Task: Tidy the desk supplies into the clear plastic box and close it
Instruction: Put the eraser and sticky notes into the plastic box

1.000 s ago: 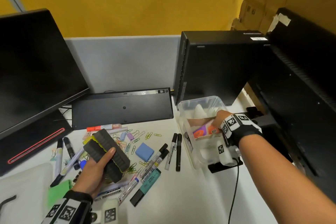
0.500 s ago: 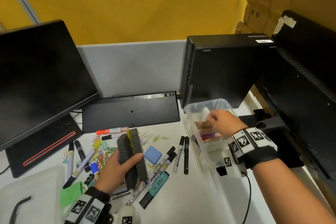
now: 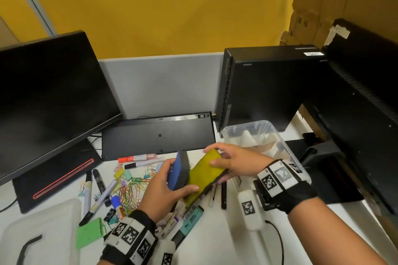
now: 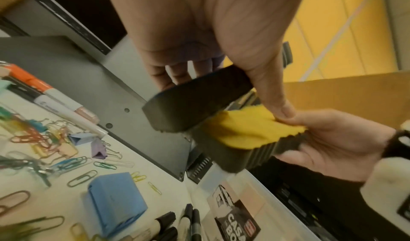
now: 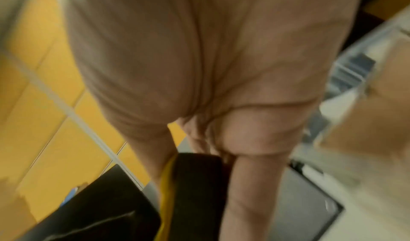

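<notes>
Two black whiteboard erasers are held up over the desk, fanned apart. My left hand [image 3: 182,176] grips the blue-faced eraser [image 3: 177,170], fingers behind it; its thumb [image 4: 281,111] presses on the other eraser's yellow felt. My right hand [image 3: 217,163] grips that yellow-faced eraser [image 3: 204,175] by its far end, thumb on the felt [image 4: 244,130], fingers under the ribbed black body. The clear plastic box [image 3: 286,146] stands open just right of the hands, with white and brown items inside. Its lid [image 3: 43,228] lies at the lower left. The right wrist view is blurred.
Markers [image 3: 141,157], coloured paper clips [image 3: 129,189], binder clips, a blue note pad [image 4: 113,201] and a green pad [image 3: 89,232] litter the desk. An upturned keyboard [image 3: 157,135] leans at the back, a monitor [image 3: 49,97] stands left and a PC tower [image 3: 269,86] rises behind the box.
My right hand came out of the box, moved left and took hold of the yellow-faced eraser. My left hand lifted the erasers to the right, and they now fan apart.
</notes>
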